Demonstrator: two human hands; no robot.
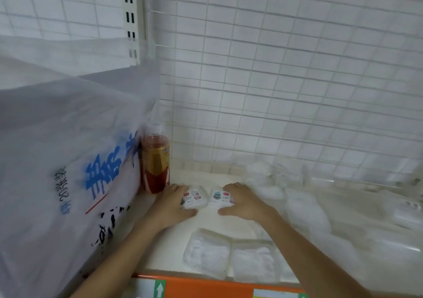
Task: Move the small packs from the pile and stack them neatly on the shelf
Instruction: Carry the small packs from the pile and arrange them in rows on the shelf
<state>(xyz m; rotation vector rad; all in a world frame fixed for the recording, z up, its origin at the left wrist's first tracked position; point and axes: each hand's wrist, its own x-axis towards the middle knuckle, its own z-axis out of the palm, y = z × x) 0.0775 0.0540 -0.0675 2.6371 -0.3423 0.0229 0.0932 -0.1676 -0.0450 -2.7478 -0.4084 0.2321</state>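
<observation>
On the shelf (160, 252), two small packs (194, 199) side by side, each under one hand's curled, gripping fingers (235, 189).

Two small white packs (194, 199) (221, 198) lie flat side by side on the cream shelf (164, 249); two more (207, 253) (253, 261) lie nearer.

Soft, even, cool-white light fills the scene, with no clear source in view. Shadows are faint: only a pale one lies under the left hand (174, 204) and right hand (243, 202). The whole picture is slightly blurred, most on the big plastic bag (68, 160) at near left, whose print smears. Wide-angle distortion bends the wire grid (286, 80) at the far right edge. The white shelf (164, 249) looks washed out.
</observation>
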